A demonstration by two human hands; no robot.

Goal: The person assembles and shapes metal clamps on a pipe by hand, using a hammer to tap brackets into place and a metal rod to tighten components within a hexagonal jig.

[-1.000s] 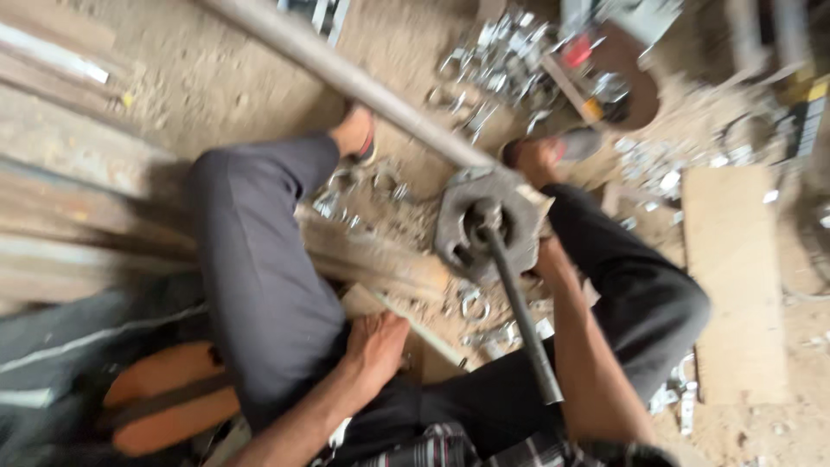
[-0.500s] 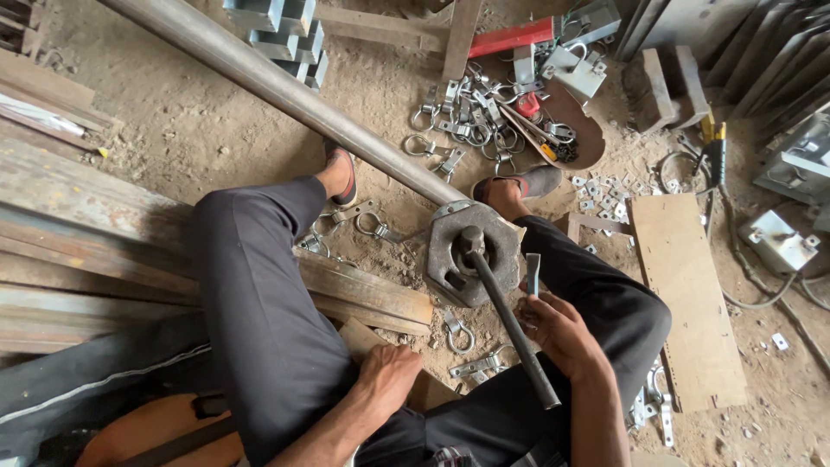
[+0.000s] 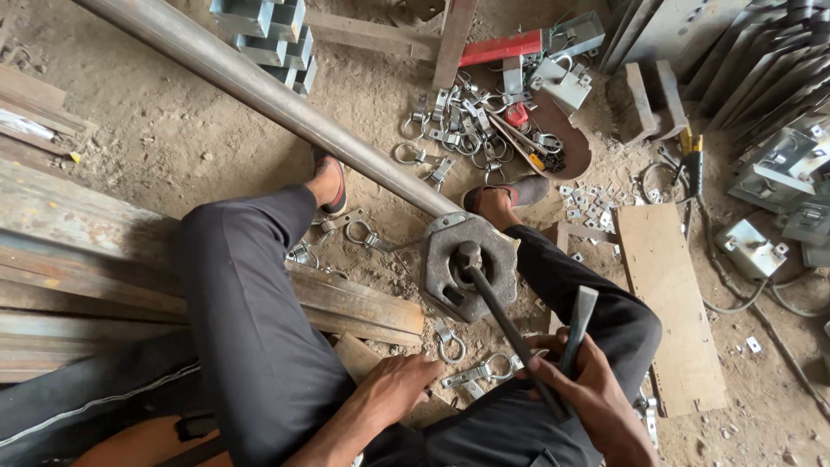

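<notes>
Hexagonal die block (image 3: 468,267): dark cast metal, rough, dull, dust-caked. Long pipe (image 3: 259,91): grey steel, smooth, faint sheen. Lever rod (image 3: 510,333) in right hand (image 3: 596,398): dark matt metal; flat chisel-like bar (image 3: 577,327) alongside, same dull steel. Clamp pieces (image 3: 471,125) in heap: bright galvanised metal, lightly glossy. Board (image 3: 670,303): bare pale wood, matt, dusty. Planks (image 3: 78,259): weathered, rough wood, rust-stained. Trousers (image 3: 251,329): dark matt cloth. Floor (image 3: 173,147): gritty, sandy dirt. Left hand (image 3: 402,385) rests on cloth

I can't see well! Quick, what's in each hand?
Left hand: holds nothing, fingers resting on the ground.
Right hand: closed on a hammer and chisel.
</notes>
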